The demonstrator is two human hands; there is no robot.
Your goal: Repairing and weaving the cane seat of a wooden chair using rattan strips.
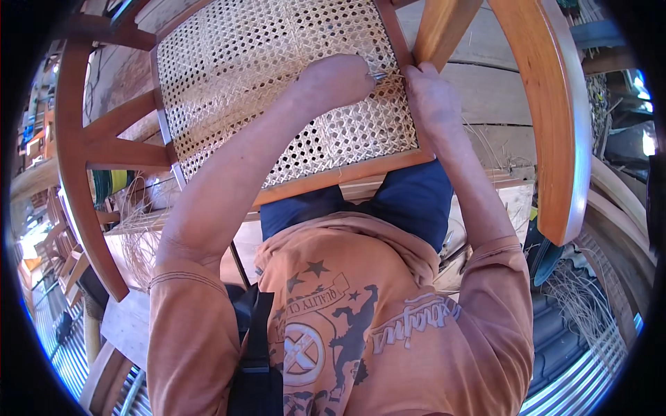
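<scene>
The cane seat lies over the thighs, likely for easy reach. The left hand has its fingers curled around a metal tool; the right hand seems to brace the frame, its finger closure unclear.

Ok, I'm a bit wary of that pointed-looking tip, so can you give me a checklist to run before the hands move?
1. Metal tool held in the left hand: ok.
2. Right hand on the wooden frame: ok, right side.
3. Right fingers well clear of the tip: not ok, they look close.
4. Cane panel unbroken under the left hand: cannot tell, hidden.
5. Frame resting on the thighs: cannot tell.
</scene>
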